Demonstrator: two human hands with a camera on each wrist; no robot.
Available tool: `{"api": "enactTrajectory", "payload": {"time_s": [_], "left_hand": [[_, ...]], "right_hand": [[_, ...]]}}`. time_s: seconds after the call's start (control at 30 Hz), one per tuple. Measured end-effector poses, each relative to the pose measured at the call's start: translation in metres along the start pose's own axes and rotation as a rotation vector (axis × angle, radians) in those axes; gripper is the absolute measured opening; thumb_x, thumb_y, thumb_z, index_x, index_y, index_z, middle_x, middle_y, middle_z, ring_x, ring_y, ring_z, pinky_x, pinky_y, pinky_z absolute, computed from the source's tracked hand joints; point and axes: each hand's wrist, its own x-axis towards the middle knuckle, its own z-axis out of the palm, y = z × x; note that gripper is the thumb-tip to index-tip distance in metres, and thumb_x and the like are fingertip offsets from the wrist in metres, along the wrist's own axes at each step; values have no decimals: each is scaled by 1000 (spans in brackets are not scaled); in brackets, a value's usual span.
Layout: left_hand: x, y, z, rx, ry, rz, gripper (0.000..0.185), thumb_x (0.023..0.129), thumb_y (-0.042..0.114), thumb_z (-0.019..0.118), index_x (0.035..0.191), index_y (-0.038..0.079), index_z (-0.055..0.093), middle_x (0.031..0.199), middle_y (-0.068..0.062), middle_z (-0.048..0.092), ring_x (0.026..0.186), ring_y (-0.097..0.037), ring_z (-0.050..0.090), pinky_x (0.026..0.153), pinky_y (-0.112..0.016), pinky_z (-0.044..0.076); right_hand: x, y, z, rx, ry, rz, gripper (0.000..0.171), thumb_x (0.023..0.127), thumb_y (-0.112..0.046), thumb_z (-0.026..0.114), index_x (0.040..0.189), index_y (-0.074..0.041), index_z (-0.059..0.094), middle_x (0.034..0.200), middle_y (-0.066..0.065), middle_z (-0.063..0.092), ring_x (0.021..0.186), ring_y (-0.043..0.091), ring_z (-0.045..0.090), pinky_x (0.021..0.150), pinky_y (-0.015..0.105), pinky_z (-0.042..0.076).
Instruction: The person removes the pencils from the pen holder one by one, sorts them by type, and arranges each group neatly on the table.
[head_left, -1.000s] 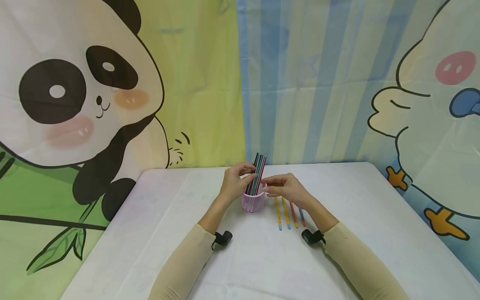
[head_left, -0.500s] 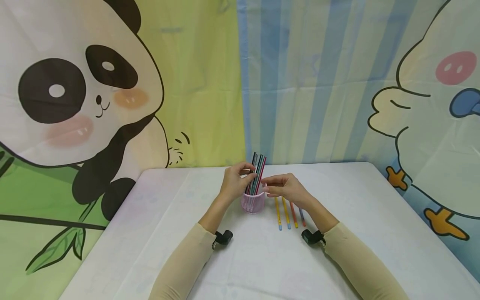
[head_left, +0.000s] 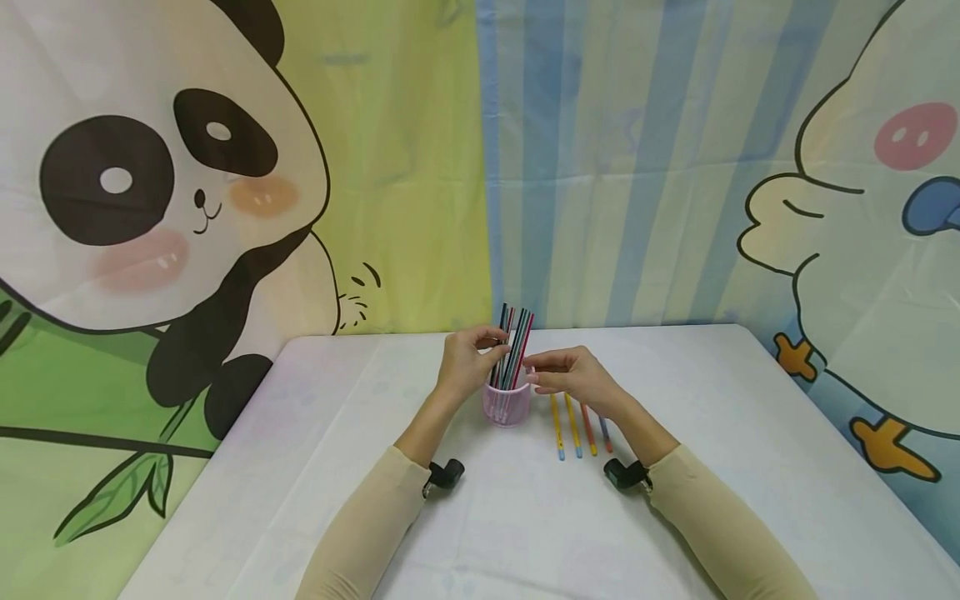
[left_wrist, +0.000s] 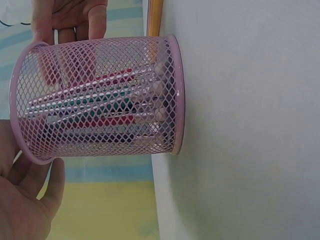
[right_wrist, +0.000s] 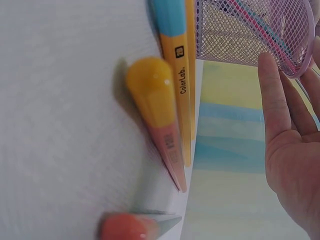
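Observation:
A pink mesh cup (head_left: 507, 406) stands mid-table with a bunch of coloured pencils (head_left: 517, 346) upright in it. My left hand (head_left: 495, 343) is at the cup's left side, thumb and fingers pinching a dark pencil (head_left: 503, 315) that stands slightly above and left of the bunch. My right hand (head_left: 534, 373) reaches in from the right with straight fingers at the cup's rim. In the left wrist view the cup (left_wrist: 100, 97) fills the frame. In the right wrist view my right hand (right_wrist: 287, 145) shows an open palm beside the cup (right_wrist: 250, 30).
Several pencils (head_left: 577, 429) lie side by side on the white table (head_left: 712, 433) just right of the cup, under my right forearm; their ends (right_wrist: 172, 75) show close up. A cartoon curtain hangs behind the table's far edge.
The dark pencil in my left fingers has risen a little and shifted left, away from the bunch. My right hand has hardly moved.

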Motion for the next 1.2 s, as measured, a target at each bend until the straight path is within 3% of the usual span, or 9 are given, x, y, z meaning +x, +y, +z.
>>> {"api": "enactTrajectory", "payload": {"time_s": [0.33, 0.63, 0.9, 1.2], "left_hand": [[0, -1, -1, 28, -7, -7, 10, 92, 9, 80, 101, 6, 80, 98, -6, 81, 91, -20, 78, 88, -37, 62], [-1, 1, -6, 30, -2, 15, 10, 93, 4, 77, 102, 4, 80, 100, -9, 81, 96, -24, 79, 89, -38, 62], [0, 2, -9, 30, 4, 4, 12, 92, 1, 76, 104, 1, 79, 101, -11, 81, 97, -26, 78, 90, -37, 62], [3, 8, -16, 28, 46, 69, 10, 92, -1, 75, 102, -1, 78, 100, -13, 80, 95, -27, 78, 89, -31, 62]], "right_hand": [[-1, -1, 0, 6, 1, 11, 40, 98, -12, 74, 134, 3, 67, 137, 26, 66, 110, 15, 73, 94, 44, 60], [-1, -2, 1, 5, 7, 13, 40, 97, -12, 74, 134, 2, 68, 136, 23, 68, 111, 17, 73, 100, 59, 53], [0, -1, 2, 10, 15, 23, 39, 97, -12, 75, 133, 1, 68, 135, 22, 68, 111, 17, 73, 101, 60, 52], [0, -2, 2, 12, 16, 27, 40, 96, -13, 75, 133, 1, 68, 136, 21, 68, 112, 17, 73, 101, 59, 52]]}}
